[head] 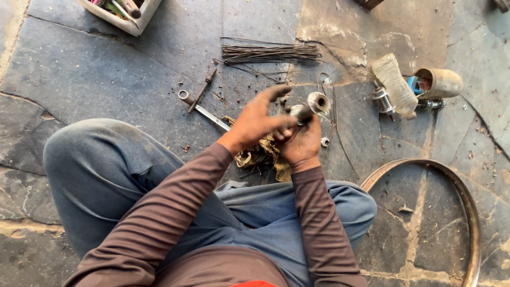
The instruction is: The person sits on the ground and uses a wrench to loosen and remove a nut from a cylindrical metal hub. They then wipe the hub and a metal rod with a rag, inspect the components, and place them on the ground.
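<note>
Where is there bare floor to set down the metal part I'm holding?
Bare stone lies left of the wrench, between your knee and the white box, and inside the wheel rim. It's crowded before your hands: spokes, rag, wire, and the bottle with small parts.

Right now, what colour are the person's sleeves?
Dark brown sleeves, seen best in the head view.

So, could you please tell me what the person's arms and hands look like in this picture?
Both arms are covered to the wrist by long, close-fitting brown sleeves of ribbed knit fabric. The left hand and the right hand are bare: no gloves, rings, watch or wristband show. Both hands look smudged with workshop grime.
</note>
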